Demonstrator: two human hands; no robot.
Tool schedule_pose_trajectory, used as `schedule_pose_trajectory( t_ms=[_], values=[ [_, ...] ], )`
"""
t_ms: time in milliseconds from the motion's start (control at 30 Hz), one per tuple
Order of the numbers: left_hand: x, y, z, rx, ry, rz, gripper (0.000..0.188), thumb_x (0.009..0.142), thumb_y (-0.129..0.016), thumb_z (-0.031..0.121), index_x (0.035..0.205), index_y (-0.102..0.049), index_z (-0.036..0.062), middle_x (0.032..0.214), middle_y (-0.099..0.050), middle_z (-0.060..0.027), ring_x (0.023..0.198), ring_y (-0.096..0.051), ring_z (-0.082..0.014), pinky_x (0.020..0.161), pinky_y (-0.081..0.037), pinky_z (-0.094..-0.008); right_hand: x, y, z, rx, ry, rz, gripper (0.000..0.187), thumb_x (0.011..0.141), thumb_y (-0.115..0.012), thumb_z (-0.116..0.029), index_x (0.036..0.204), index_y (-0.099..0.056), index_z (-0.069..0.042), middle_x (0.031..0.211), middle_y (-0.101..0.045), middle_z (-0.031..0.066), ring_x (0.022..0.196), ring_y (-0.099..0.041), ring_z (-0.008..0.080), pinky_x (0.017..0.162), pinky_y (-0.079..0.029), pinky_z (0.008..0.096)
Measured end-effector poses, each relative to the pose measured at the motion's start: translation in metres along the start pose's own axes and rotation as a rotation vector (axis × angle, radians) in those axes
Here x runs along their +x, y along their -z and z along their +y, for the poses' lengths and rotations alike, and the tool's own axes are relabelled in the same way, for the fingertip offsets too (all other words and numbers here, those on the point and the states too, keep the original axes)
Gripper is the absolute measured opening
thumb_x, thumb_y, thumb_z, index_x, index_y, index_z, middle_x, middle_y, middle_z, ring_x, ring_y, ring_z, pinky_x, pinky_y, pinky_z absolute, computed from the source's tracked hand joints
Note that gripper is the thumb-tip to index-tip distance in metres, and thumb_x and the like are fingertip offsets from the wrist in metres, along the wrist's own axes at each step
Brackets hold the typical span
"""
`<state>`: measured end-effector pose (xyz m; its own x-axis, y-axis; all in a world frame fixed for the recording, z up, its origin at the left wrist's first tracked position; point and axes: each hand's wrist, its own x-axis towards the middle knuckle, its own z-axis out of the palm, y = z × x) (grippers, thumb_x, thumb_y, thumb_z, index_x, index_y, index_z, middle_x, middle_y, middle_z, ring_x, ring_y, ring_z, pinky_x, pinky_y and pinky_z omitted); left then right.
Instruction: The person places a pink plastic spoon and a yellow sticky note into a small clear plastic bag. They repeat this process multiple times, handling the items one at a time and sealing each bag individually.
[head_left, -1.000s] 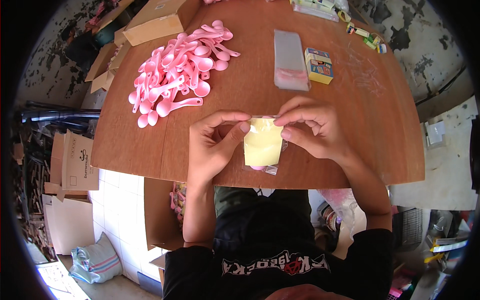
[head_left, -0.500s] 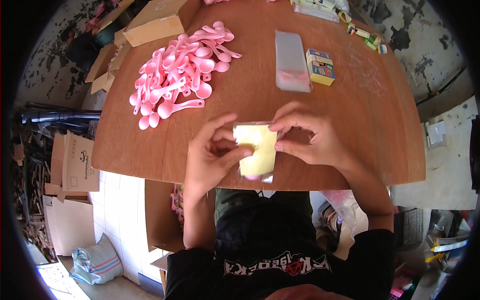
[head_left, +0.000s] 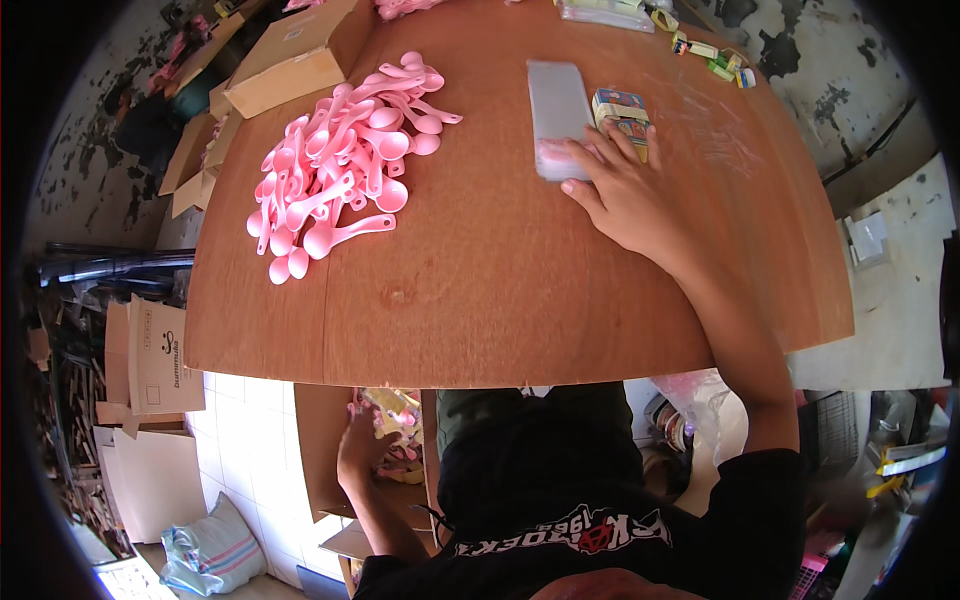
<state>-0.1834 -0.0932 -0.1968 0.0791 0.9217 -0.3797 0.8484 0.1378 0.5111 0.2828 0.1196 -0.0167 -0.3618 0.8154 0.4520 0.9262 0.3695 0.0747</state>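
Note:
My right hand (head_left: 628, 195) reaches over the table with its fingers spread. Its thumb and nearer fingers are at the near end of a stack of clear plastic bags (head_left: 560, 100), where some pink shows. The other fingertips lie over a banded stack of printed cards (head_left: 622, 103) beside the bags. Below the table edge on the left, my left hand (head_left: 366, 440) is inside an open cardboard box (head_left: 318, 440). Packets with pink and yellow (head_left: 400, 408) lie in that box. The left fingers are small and partly hidden, and what they touch is unclear.
A heap of pink plastic spoons (head_left: 340, 150) covers the table's left part. Behind it stands a cardboard carton (head_left: 295, 65). Tape rolls (head_left: 720, 65) and more plastic packs (head_left: 605, 14) lie at the far right. A white sack (head_left: 212, 550) rests on the floor at left.
The clear packet with the yellow card has left the space between my hands. My left hand has gone down into the box. My right hand has moved forward to the bags and cards.

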Motion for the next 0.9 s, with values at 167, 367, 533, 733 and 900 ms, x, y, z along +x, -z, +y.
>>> schedule_pose_trajectory(
  t_ms=[167, 367, 533, 733, 900],
  values=[
    [0.006, 0.019, 0.110, -0.294, 0.014, -0.332, 0.046, 0.091, -0.069, 0.017, 0.134, -0.054, 0.0071, 0.113, -0.067, -0.0172, 0.103, -0.066, -0.0239, 0.085, -0.053, -0.0360, 0.004, -0.001, -0.016, -0.130, -0.045, -0.072, 0.056, 0.101, -0.039, -0.048, 0.134, -0.055, -0.005, 0.138, -0.054, 0.0114, 0.140, -0.035, 0.0307, 0.113, -0.006, 0.0668],
    [0.000, 0.054, 0.213, -0.413, -0.762, -0.612, 0.037, 0.093, -0.065, 0.013, 0.128, -0.055, 0.0019, 0.105, -0.069, -0.0144, 0.096, -0.069, -0.0254, 0.081, -0.054, -0.0330, 0.000, -0.007, -0.016, -0.095, -0.021, -0.025, 0.053, 0.100, -0.045, -0.043, 0.126, -0.060, 0.000, 0.131, -0.058, 0.0113, 0.138, -0.039, 0.0292, 0.113, -0.005, 0.0664],
    [-0.016, 0.101, 0.260, -0.325, -1.188, -0.529, 0.033, 0.092, -0.066, 0.015, 0.122, -0.059, 0.0040, 0.103, -0.068, -0.0121, 0.087, -0.069, -0.0273, 0.071, -0.056, -0.0358, 0.006, 0.005, -0.013, 0.060, -0.039, 0.095, 0.042, 0.094, -0.056, -0.035, 0.117, -0.064, -0.001, 0.121, -0.063, 0.0120, 0.129, -0.048, 0.0311, 0.112, -0.009, 0.0665],
    [0.012, 0.132, 0.318, 0.113, -1.186, -0.309, 0.031, 0.090, -0.065, 0.017, 0.117, -0.059, 0.0020, 0.106, -0.064, -0.0142, 0.087, -0.066, -0.0334, 0.074, -0.055, -0.0402, 0.093, 0.005, 0.030, 0.169, -0.042, 0.082, 0.036, 0.090, -0.062, -0.027, 0.117, -0.064, -0.003, 0.123, -0.062, 0.0160, 0.124, -0.052, 0.0357, 0.108, -0.037, 0.0444],
    [0.085, 0.113, 0.344, 0.322, -1.247, 0.058, 0.034, 0.092, -0.062, 0.024, 0.115, -0.059, -0.0013, 0.111, -0.058, -0.0183, 0.103, -0.060, -0.0372, 0.086, -0.051, -0.0450, 0.158, -0.025, 0.068, 0.180, -0.167, -0.204, 0.053, 0.092, -0.056, -0.037, 0.131, -0.056, -0.002, 0.137, -0.054, 0.0194, 0.129, -0.049, 0.0362, 0.107, -0.039, 0.0434]
  ],
)
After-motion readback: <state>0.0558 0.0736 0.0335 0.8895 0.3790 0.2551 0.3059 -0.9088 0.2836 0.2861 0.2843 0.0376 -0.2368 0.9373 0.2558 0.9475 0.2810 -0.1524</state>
